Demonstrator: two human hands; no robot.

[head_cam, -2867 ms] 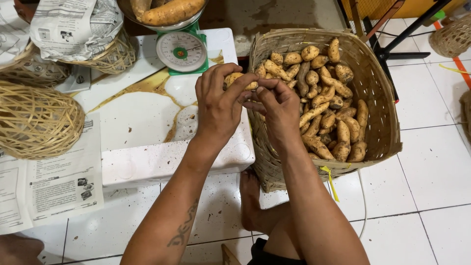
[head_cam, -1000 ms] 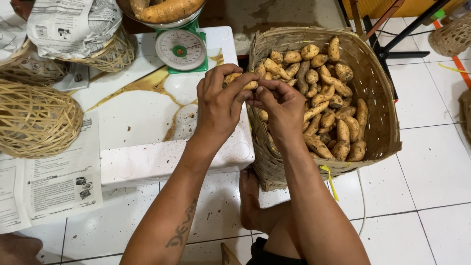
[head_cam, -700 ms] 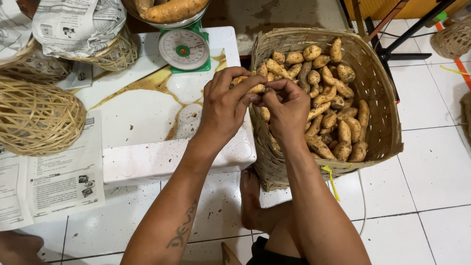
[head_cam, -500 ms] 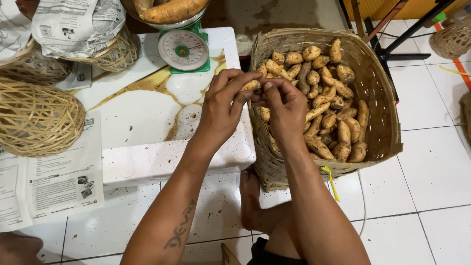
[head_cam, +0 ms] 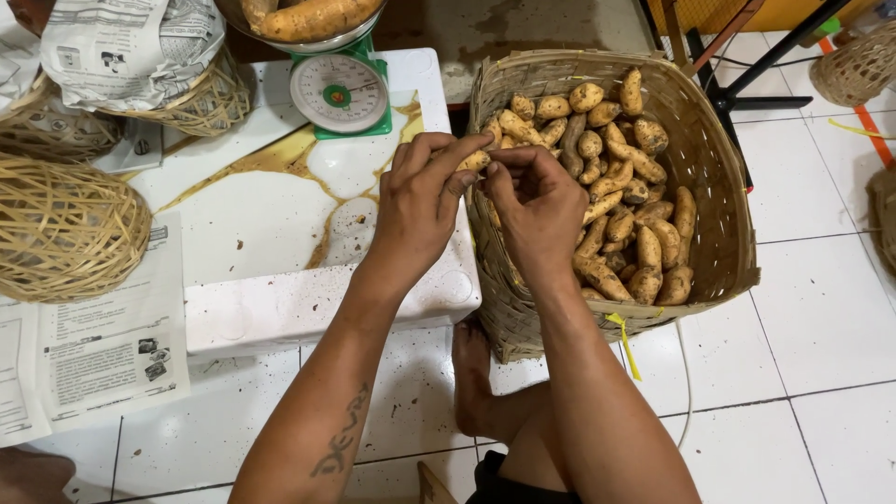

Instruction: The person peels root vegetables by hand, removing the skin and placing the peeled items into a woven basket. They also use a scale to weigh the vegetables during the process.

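Note:
My left hand [head_cam: 425, 201] and my right hand [head_cam: 534, 203] meet fingertip to fingertip over the left rim of a big woven basket [head_cam: 719, 177]. Together they pinch one small sweet potato [head_cam: 474, 161] between them. The basket is piled with several small orange-brown sweet potatoes [head_cam: 621, 219]. A green kitchen scale [head_cam: 338, 93] stands behind my left hand, its pan [head_cam: 308, 19] loaded with larger sweet potatoes.
A white foam box lid [head_cam: 280, 233] serves as a low table under my left arm. Round woven baskets [head_cam: 65, 229] and newspaper sheets [head_cam: 89, 345] lie to the left. A black stand's legs [head_cam: 747, 70] stand behind the basket on the white tiled floor. My bare foot [head_cam: 471, 373] rests below.
Both hands shifted slightly toward the basket's rim and kept working the small sweet potato between the fingertips; the fingers have re-gripped it. Nothing else moved.

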